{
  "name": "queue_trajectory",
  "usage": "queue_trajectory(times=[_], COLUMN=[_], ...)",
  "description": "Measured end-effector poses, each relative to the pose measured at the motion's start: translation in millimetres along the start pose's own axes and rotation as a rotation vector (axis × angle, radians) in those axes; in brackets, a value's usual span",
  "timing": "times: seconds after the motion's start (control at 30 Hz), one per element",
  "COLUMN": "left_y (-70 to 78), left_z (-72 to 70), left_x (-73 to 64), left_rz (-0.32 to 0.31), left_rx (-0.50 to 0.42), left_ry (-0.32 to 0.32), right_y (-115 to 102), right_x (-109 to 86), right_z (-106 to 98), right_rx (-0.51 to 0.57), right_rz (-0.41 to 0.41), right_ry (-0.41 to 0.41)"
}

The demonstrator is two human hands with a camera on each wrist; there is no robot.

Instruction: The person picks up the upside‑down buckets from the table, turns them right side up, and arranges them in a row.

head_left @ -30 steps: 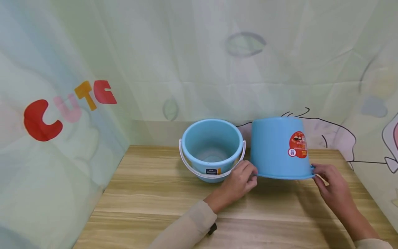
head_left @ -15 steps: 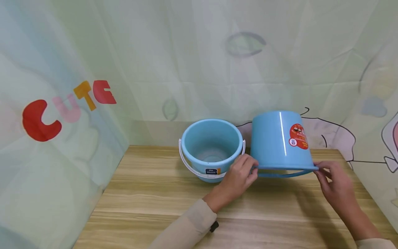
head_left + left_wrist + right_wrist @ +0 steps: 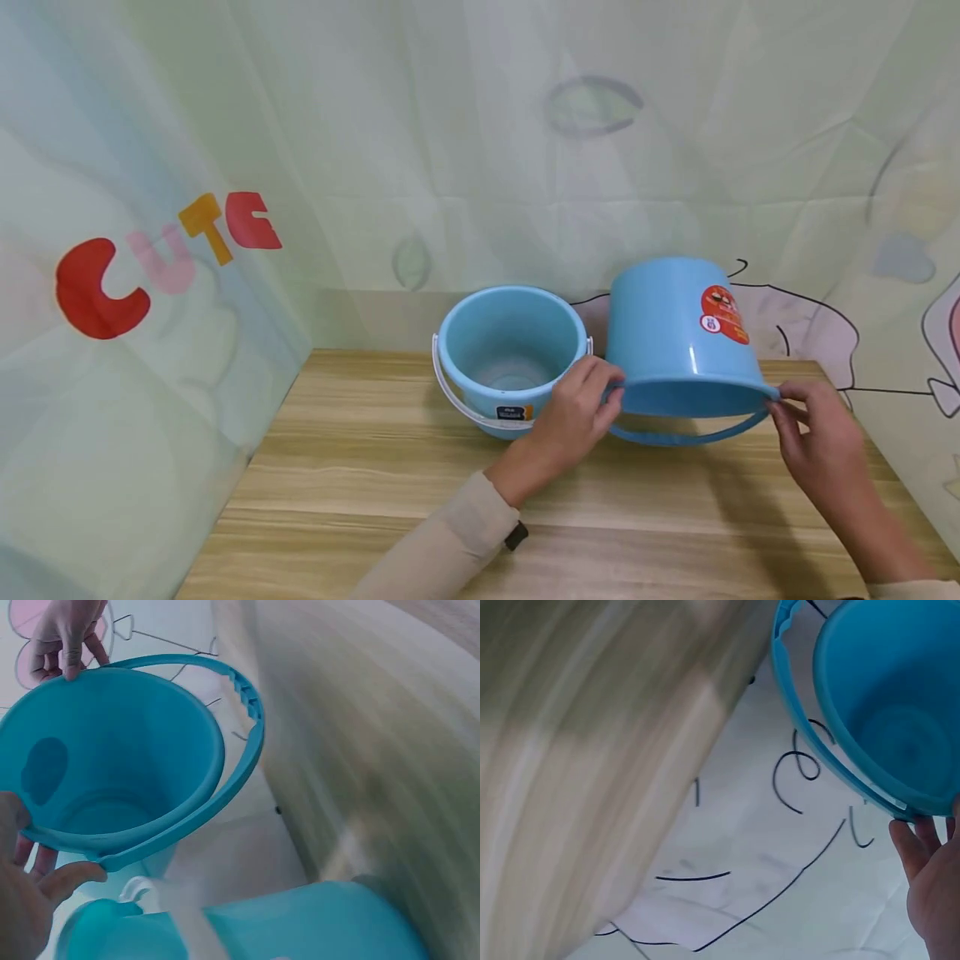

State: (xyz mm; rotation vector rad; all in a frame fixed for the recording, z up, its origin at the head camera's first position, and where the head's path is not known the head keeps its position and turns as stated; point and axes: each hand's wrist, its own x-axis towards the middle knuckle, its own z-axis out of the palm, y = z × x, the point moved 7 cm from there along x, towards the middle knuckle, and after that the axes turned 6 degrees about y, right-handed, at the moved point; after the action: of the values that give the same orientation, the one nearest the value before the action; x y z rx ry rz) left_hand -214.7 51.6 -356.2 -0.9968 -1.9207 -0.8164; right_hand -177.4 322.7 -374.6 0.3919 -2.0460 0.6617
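Note:
A blue bucket (image 3: 667, 321) with a red sticker is held tipped over, its mouth turned down and toward the person. Its blue handle (image 3: 690, 437) hangs below the rim. My left hand (image 3: 573, 412) pinches the rim on the left side, and my right hand (image 3: 817, 429) pinches it on the right. In the left wrist view the inside of the tipped bucket (image 3: 142, 742) shows, with nothing in it. A second, lighter blue bucket (image 3: 457, 358) stands upright on the table just left of my left hand, its white handle (image 3: 457, 404) lowered against its front.
The wood-grain table (image 3: 360, 500) runs back to a printed curtain (image 3: 480, 125). More curtain with "CUTE" lettering (image 3: 105, 287) hangs along the left. The upright bucket sits close beside the tipped one.
Both hands have raised the bucket's rim and tilted its mouth farther toward the person. Its handle has come into view below the rim. The upright bucket has stayed put.

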Motion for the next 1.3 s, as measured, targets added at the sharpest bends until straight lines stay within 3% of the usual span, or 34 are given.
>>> queue_trajectory(times=[0.2, 0.5, 0.97, 1.3], left_y=[-0.5, -0.7, -1.5, -7.2], left_z=[-10.3, -19.3, -28.0, -31.3], left_x=[10.5, 19.0, 34.6, 44.3], left_rz=[-0.069, -0.102, -0.073, -0.159], left_rx=[-0.050, -0.114, -0.100, -0.070], left_ry=[-0.021, -0.045, -0.063, -0.108], right_y=[-11.6, -20.3, -35.5, -32.4], right_x=[10.4, 24.0, 47.1, 53.7], right_z=[-2.0, -8.0, -14.5, -10.5], right_rx=[-0.094, -0.134, -0.242, -0.246], right_rz=[0.051, 0.028, -0.040, 0.023], right_ry=[-0.058, -0.054, -0.077, -0.138])
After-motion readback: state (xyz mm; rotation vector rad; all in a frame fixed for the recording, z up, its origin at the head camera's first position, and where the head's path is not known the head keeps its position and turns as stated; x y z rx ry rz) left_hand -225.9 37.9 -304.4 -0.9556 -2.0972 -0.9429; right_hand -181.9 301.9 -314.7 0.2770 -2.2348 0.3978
